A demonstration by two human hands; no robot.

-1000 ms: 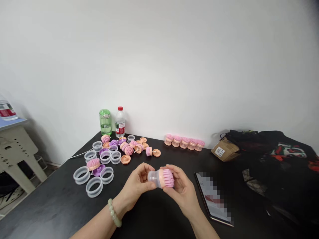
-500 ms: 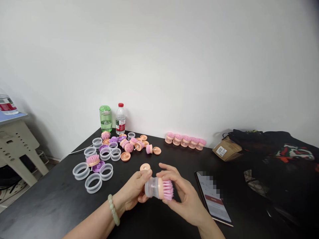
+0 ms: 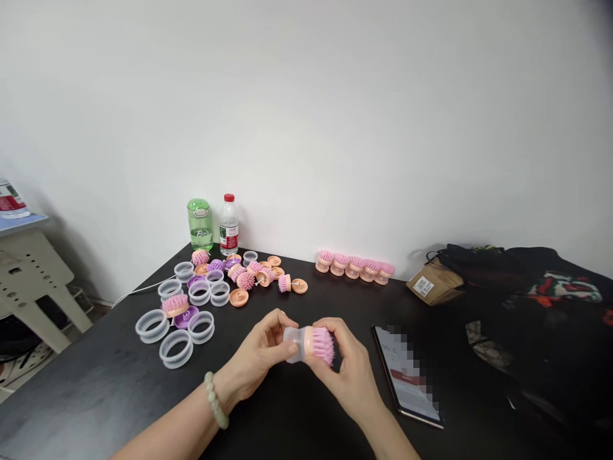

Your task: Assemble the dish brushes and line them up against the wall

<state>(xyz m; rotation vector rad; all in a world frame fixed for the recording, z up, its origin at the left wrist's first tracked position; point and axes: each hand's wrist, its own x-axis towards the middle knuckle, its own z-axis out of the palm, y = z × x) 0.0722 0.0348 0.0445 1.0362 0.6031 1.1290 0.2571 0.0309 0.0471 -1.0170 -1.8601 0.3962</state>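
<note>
A round brush head (image 3: pixel 323 345) with pink bristles and a peach base is pressed against a clear plastic ring (image 3: pixel 295 344), lying sideways above the black table. My right hand (image 3: pixel 348 367) wraps its fingers and thumb around the brush head. On the ring's other side, my left hand (image 3: pixel 265 348) grips the clear wall, thumb in front and fingers curled behind. Left of my hands lie loose clear rings (image 3: pixel 176 349), a purple cap (image 3: pixel 186 317), a peach cap (image 3: pixel 239 298) and several pink brush heads (image 3: pixel 246 281).
A row of pink brushes (image 3: pixel 354 267) stands by the wall. Behind the loose parts are a green bottle (image 3: pixel 200 225) and a red-capped water bottle (image 3: pixel 228 227). To the right lie a phone (image 3: pixel 407 377), a cardboard box (image 3: pixel 435 285) and dark fabric (image 3: pixel 541 338).
The brush head and ring have moved slightly up. My right fingers have closed further round the brush head. The peach cap seen behind my left hand is no longer visible.
</note>
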